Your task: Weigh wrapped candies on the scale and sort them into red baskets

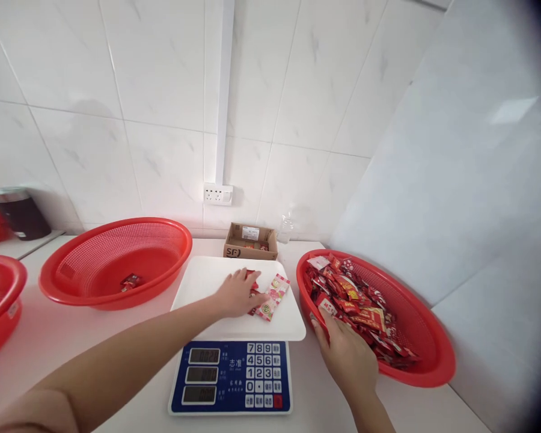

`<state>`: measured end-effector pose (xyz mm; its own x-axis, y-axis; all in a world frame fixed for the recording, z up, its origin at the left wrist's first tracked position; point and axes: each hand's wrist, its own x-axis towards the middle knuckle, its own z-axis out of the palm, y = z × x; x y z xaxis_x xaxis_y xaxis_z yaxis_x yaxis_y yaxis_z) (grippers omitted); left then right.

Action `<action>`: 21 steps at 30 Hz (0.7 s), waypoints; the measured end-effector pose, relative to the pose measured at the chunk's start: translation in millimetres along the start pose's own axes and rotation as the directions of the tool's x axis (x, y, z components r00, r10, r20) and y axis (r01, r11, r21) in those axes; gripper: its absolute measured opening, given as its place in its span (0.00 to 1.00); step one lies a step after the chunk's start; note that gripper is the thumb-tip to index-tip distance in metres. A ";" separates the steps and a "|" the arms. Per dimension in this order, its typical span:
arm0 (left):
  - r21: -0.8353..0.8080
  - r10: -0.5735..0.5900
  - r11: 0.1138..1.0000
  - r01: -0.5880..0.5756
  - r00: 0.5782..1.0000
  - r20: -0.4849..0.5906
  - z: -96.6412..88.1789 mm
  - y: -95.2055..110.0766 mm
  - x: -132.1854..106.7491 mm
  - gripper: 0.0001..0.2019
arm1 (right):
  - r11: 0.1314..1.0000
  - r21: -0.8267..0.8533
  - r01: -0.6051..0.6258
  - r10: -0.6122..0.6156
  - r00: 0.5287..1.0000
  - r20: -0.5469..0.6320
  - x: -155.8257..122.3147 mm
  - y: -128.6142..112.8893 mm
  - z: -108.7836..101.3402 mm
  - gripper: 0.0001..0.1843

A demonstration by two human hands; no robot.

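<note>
Standing right, a red basket (433, 364) holds a heap of wrapped packets (349, 288); the left-hand basket (94, 264) holds only a little. Between them, likely for reach, sits a scale (231, 377), its pan bearing a pink packet (274, 296) and red wrappers (253, 280). A far cardboard box (235, 251) contains small pieces. The left hand (238, 294) bends over those wrappers, the right hand (345, 349) reaches the heap's near edge; I cannot tell whether either grips.

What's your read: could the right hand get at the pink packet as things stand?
Likely yes: once clear of the basket rim, the right hand seems to have a free path to the pink packet, though the left hand overlaps its edge.
</note>
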<state>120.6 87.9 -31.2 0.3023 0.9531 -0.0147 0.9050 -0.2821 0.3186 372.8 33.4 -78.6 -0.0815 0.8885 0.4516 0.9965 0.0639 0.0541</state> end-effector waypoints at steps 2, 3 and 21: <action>0.016 0.032 0.999 -0.032 0.999 0.017 11.8 21.1 8.6 0.41 | 1.000 -0.002 0.007 -0.007 1.000 -0.013 -0.6 1.2 1.7 0.23; 0.028 0.045 0.999 -0.046 0.999 0.020 16.2 29.1 11.6 0.41 | 1.000 -0.003 0.013 -0.013 1.000 -0.024 -0.9 1.9 2.9 0.23; -0.020 0.105 0.994 -0.106 0.991 -0.078 10.7 26.2 13.6 0.28 | 0.998 -0.004 0.066 -0.066 0.990 -0.121 -3.7 7.3 13.2 0.22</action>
<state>151.6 92.2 -33.3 0.3709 0.9240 0.0930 0.8616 -0.3797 0.3369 380.7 36.5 -91.7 -0.1487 0.8208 0.5515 0.9889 0.1204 0.0874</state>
